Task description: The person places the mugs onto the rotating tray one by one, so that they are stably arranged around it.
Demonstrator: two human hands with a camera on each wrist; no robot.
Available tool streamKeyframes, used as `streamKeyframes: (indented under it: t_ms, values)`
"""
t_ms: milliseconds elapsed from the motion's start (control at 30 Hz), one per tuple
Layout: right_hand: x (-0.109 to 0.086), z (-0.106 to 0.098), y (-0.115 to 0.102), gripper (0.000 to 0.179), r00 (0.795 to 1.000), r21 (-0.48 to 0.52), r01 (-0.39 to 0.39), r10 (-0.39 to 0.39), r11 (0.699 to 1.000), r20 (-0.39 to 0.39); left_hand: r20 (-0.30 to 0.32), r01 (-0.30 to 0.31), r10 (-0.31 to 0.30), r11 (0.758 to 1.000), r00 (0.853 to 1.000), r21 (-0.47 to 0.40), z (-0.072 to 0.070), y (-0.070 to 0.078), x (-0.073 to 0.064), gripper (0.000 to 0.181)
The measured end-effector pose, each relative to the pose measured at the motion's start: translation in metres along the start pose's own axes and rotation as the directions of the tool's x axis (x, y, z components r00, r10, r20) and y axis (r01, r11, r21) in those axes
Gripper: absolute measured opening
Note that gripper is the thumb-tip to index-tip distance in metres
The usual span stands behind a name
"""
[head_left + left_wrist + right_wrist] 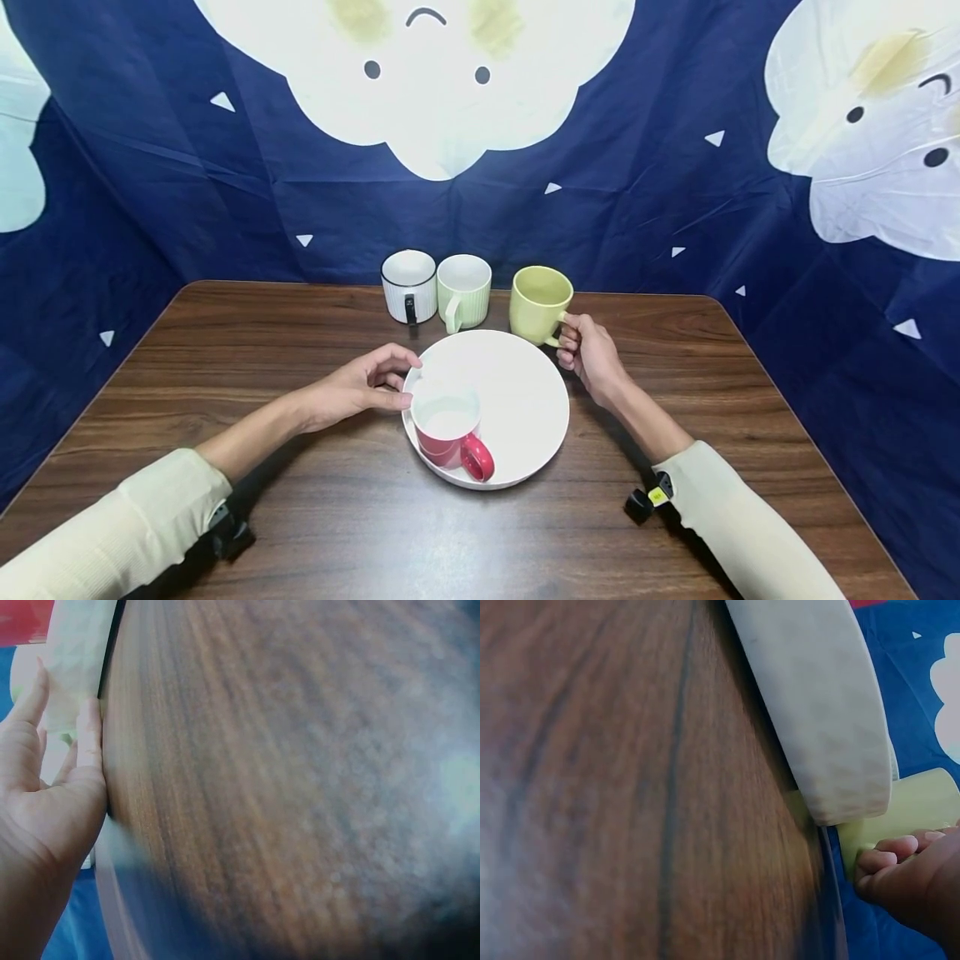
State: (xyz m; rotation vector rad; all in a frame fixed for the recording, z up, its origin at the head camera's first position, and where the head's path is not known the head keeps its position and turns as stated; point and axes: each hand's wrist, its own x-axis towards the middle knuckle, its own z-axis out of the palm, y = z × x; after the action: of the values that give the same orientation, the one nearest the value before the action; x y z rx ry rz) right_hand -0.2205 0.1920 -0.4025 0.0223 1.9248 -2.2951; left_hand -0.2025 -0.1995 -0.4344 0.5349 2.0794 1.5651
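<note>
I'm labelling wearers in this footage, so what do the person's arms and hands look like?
The left sleeve and right sleeve are pale cream. A small black device sits by the left sleeve's end; a second black device, at the right, bears a yellow patch. The left grip and right grip are bare, ungloved hands.

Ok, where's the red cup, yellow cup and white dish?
Red cup [440,451]: head view, on its outer wall.
Yellow cup [534,318]: head view, on its outer wall.
White dish [521,404]: head view, on its bare inside.

High forward-down head view; low, close wrist views, white dish [517,392] in both.
</note>
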Motion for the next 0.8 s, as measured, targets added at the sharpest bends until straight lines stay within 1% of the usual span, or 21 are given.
streamKeyframes:
  t_ms: [333,667,800]
  values:
    - [-0.009,-0.003,-0.003,0.037,1.0,0.006,0.002,-0.001,1.0,-0.021,0.0,0.002,-0.002,1.0,1.0,0.0,-0.001,0.001,0.0,0.061]
    - [-0.014,-0.006,-0.003,0.036,0.999,0.05,0.017,-0.015,0.999,-0.04,0.01,-0.032,0.033,0.999,0.999,-0.02,-0.002,0.0,-0.001,0.06]
    - [-0.016,-0.008,-0.004,0.037,0.998,0.06,0.038,-0.035,0.997,-0.048,0.01,-0.033,0.033,0.999,0.999,-0.018,-0.001,0.0,0.0,0.064]
